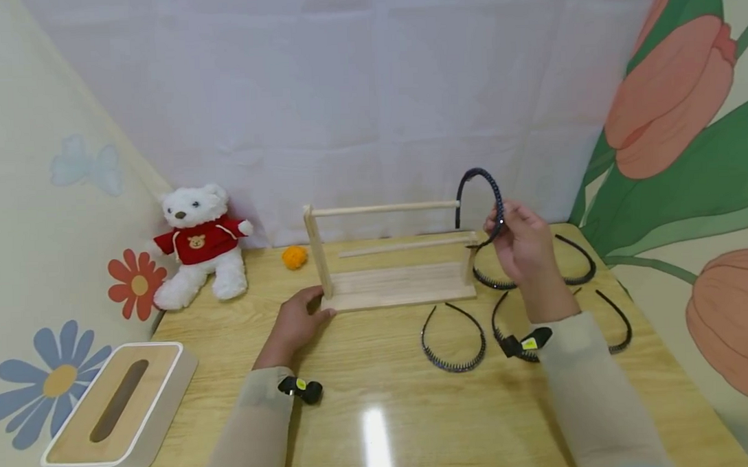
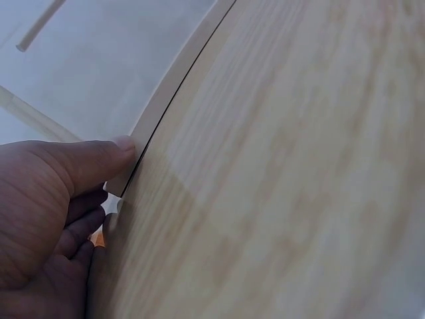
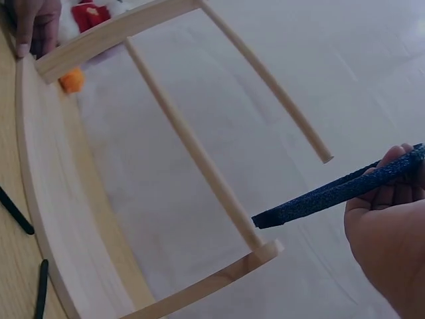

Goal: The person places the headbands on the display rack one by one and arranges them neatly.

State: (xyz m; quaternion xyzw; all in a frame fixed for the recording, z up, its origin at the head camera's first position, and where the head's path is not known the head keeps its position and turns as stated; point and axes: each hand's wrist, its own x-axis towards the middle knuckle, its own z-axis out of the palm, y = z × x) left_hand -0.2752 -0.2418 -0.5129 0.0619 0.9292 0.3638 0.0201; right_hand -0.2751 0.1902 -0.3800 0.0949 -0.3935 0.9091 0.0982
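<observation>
A pale wooden rack [image 1: 400,287] stands on the table, with a long upper rod [image 1: 385,208] and a lower rod [image 1: 405,246]. My left hand [image 1: 295,327] grips the left front corner of its base, thumb along the front edge and fingers round the side; the left wrist view shows the thumb [image 2: 99,163] on that edge. Raised by the rack's right end, my right hand [image 1: 524,245] pinches a dark braided headband [image 1: 497,191] by its side. In the right wrist view the headband [image 3: 339,196] points its tip toward the rods, near the upper rod's free end [image 3: 325,158].
Several toothed black headbands lie right of and before the rack, one [image 1: 455,365] in front and another [image 1: 582,279] behind my right forearm. A white teddy bear [image 1: 198,243], an orange pompom [image 1: 294,257] and a tissue box [image 1: 117,407] are at left. Painted walls flank the table.
</observation>
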